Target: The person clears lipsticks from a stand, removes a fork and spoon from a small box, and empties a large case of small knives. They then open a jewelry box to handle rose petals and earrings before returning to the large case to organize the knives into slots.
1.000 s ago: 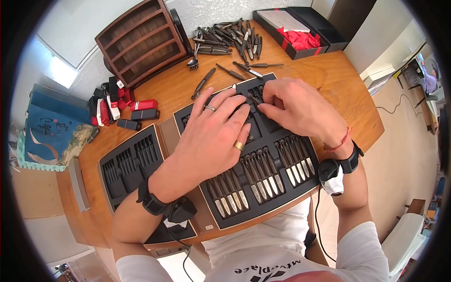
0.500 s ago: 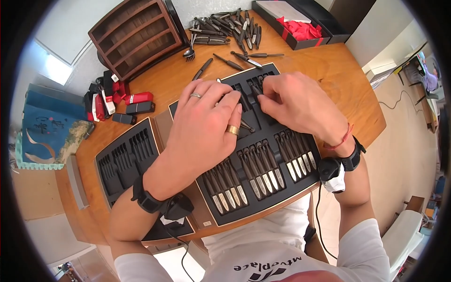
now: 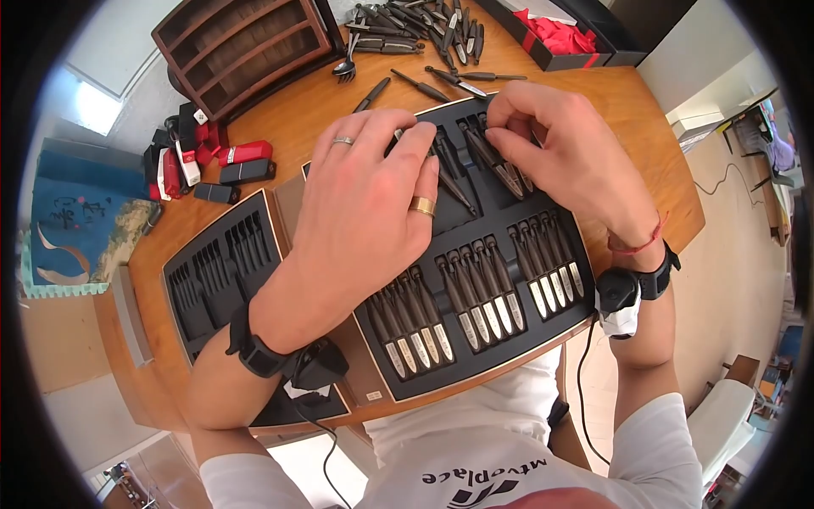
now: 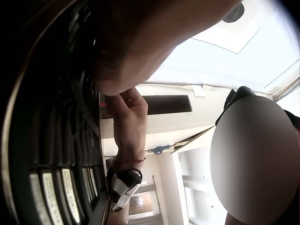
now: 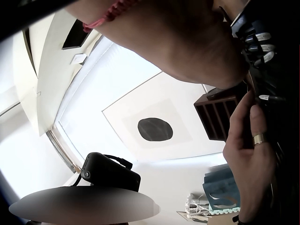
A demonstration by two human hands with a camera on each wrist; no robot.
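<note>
A black cutlery tray [image 3: 398,386] holds rows of slim dark knives [image 3: 483,301] with silver ends. Over its left upper part, my left hand [image 3: 360,199] has curled fingers and pinches a knife, whose silver tip shows between the fingers while the rest is hidden. Below the left thumb a dark knife [image 3: 455,188] slants in the middle slot. My right hand [image 3: 564,140] curls at the upper right slot, thumb tip at the upper ends of splayed knives [image 3: 502,165]; I cannot tell whether it grips one. In the right wrist view, the left hand [image 5: 251,164] brings thumb and finger together.
Loose knives [image 3: 420,85] and a large pile [image 3: 407,21] lie behind the tray. A wooden rack [image 3: 246,59] stands at back left, near red and black boxes [image 3: 237,161]. Left is a second tray [image 3: 225,293]; a blue bag [image 3: 72,204] stands beyond.
The head view shifts a little. My right hand moves up and right, and more of the splayed knives in the upper right slot shows. My left hand draws left from the middle slot.
</note>
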